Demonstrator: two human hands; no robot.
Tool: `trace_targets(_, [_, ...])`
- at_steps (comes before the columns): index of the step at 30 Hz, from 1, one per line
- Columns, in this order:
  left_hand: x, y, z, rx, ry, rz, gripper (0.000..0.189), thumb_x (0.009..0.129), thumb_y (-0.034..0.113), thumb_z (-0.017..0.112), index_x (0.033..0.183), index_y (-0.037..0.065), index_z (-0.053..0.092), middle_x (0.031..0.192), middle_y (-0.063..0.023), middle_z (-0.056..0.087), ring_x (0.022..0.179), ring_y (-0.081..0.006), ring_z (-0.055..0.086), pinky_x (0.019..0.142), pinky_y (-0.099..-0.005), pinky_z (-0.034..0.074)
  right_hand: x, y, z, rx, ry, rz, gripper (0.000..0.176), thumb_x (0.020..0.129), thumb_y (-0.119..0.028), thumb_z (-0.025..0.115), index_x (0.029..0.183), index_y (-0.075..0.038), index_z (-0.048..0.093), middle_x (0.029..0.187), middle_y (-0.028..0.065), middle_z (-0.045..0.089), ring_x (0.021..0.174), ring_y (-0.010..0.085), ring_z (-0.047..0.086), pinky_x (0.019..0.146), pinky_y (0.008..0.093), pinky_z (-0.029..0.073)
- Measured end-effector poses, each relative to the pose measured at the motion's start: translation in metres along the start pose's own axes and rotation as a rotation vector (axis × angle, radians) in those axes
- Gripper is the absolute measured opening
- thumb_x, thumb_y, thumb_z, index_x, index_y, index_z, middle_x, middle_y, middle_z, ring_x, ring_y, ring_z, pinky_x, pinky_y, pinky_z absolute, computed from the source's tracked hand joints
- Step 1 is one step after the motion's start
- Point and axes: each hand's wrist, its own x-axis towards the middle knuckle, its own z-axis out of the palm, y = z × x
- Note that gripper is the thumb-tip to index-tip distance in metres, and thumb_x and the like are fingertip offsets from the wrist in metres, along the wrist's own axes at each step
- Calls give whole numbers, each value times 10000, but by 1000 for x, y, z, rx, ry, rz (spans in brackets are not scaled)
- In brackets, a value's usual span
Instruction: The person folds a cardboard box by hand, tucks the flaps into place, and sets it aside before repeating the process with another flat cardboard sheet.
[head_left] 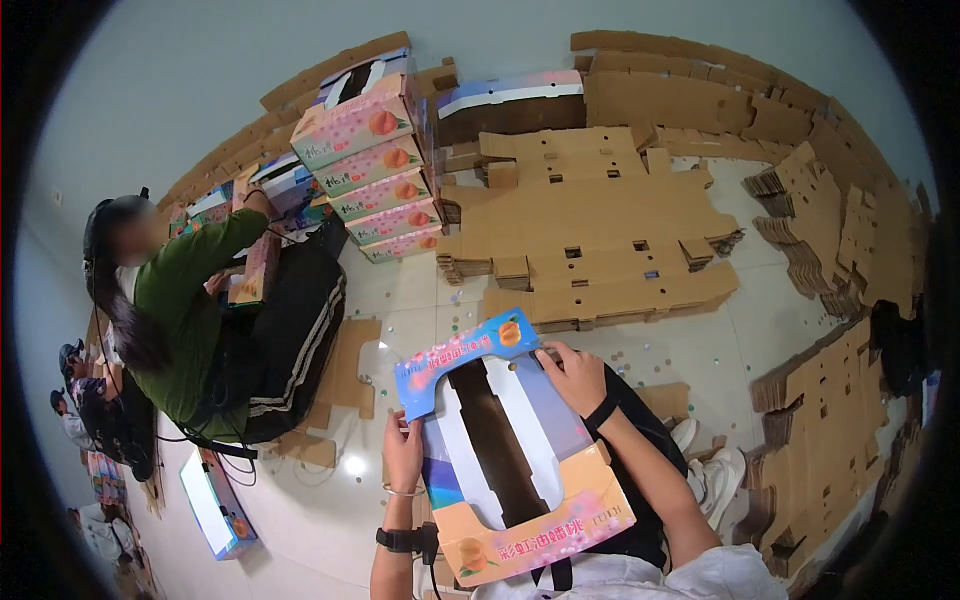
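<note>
A printed cardboard fruit box (pixel 528 440) rests tilted on my lap, its top partly open with a long slot showing the brown inside. White inner flaps line the slot. A blue printed end panel with a peach picture is at the far side, and an orange one faces me. My left hand (pixel 402 452) grips the box's left edge near the blue panel, fingers bent over it. At the far right corner, my right hand (pixel 576 380) has its thumb and fingers closed on the edge.
Flat cardboard blanks (pixel 600 215) lie stacked ahead, with more stacks (pixel 815 420) to the right. Finished peach boxes (pixel 370 170) form a tower at the back. A person in a green top (pixel 190 290) sits at left, near a box (pixel 215 505) on the tiled floor.
</note>
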Motion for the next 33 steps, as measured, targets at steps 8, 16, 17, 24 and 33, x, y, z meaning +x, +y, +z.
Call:
trace_targets(8, [-19,-9,1,28,194,42,228,895,142,509,922,-62,607,794,-237,632,710,-359,612,663,-404,458,-25,-22,-34,199,-102,31,396,818,-338,638,1114,-90,547,926,146,679,745,323,662,629,406,536])
trace_targets(16, [-39,-11,-8,147,247,71,171,899,73,477,902,-58,587,694,-249,585,609,-393,564,541,-431,416,-92,-40,-100,435,-457,-72,214,898,-249,566,1072,-174,667,1247,118,526,1111,258,556,892,343,460])
trace_targets(17, [-37,-11,-4,156,298,123,168,901,76,478,913,-51,586,695,-245,585,604,-392,561,539,-436,414,-96,-42,-102,502,-398,-63,179,870,-226,596,980,-124,694,1168,106,535,1091,273,529,904,341,432])
trace_targets(24, [-19,31,0,53,362,101,141,948,66,434,933,-41,524,705,-182,602,541,-258,583,486,-335,428,-121,-40,-120,440,-318,-289,134,743,-155,707,702,-36,661,914,44,587,921,234,502,830,344,391])
trace_targets(33, [-4,31,-14,-319,338,178,167,954,139,483,880,-9,503,780,-95,638,581,-159,618,531,-251,465,-123,-24,-117,504,-289,-132,165,757,-104,688,662,-2,599,844,41,600,848,216,501,778,331,391])
